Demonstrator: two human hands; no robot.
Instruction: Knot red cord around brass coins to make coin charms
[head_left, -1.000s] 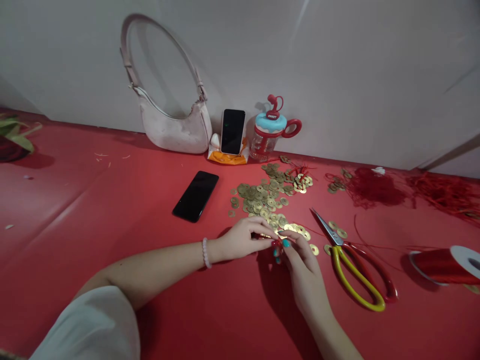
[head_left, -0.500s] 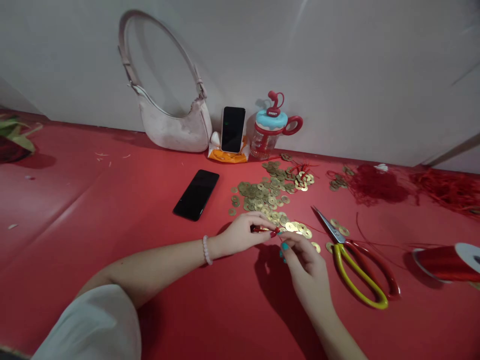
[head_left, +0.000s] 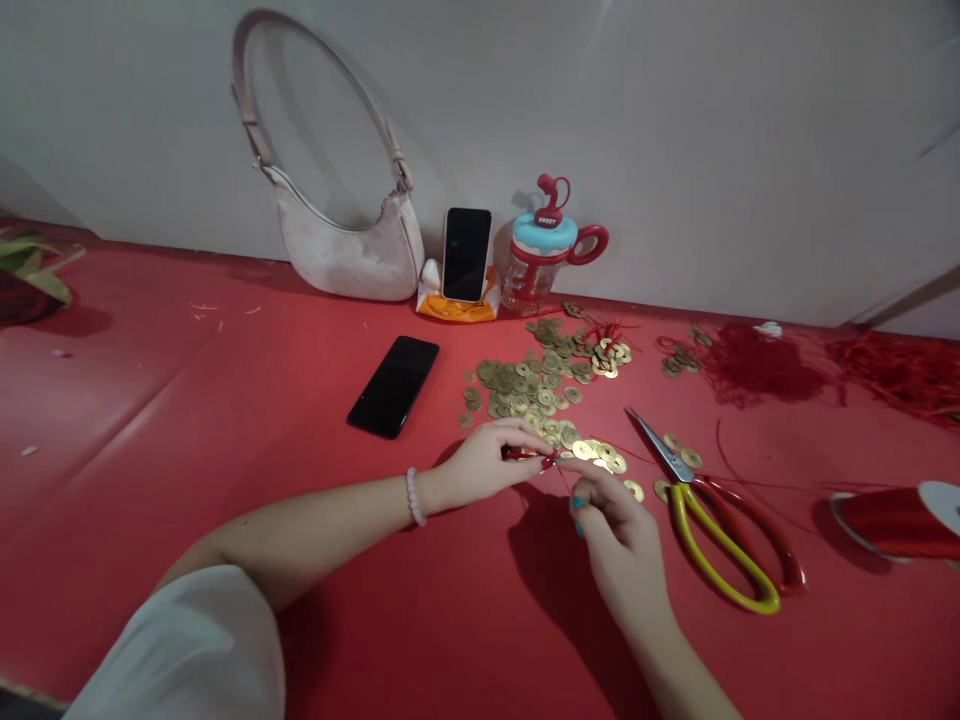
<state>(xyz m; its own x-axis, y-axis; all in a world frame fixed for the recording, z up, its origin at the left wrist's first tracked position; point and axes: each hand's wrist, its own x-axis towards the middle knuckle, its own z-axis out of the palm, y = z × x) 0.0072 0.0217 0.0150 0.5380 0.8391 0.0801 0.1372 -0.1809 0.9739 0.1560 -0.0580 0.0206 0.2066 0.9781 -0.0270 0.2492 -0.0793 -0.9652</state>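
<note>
My left hand (head_left: 487, 463), with a beaded bracelet on its wrist, pinches a small knotted piece of red cord (head_left: 525, 455) between thumb and fingers. Just to the right, my right hand (head_left: 619, 515) has its index finger stretched to the left hand's fingertips and its other fingers curled. A thin red strand runs down from the knot toward the right thumb; whether the curled fingers grip it is hard to make out. Brass coins with holes (head_left: 525, 385) lie in a loose pile just beyond both hands.
Scissors with yellow and red handles (head_left: 697, 510) lie right of my right hand, near a red cord spool (head_left: 885, 520). Red thread tangles (head_left: 757, 365) are behind. A black phone (head_left: 394, 387), a handbag (head_left: 352, 250), a propped phone (head_left: 466, 255) and a cup (head_left: 532, 265) stand or lie farther back.
My right thumb has moved down and slightly right, away from the knot, while the index finger stays near it. My left hand keeps its pinch. The view has shifted slightly.
</note>
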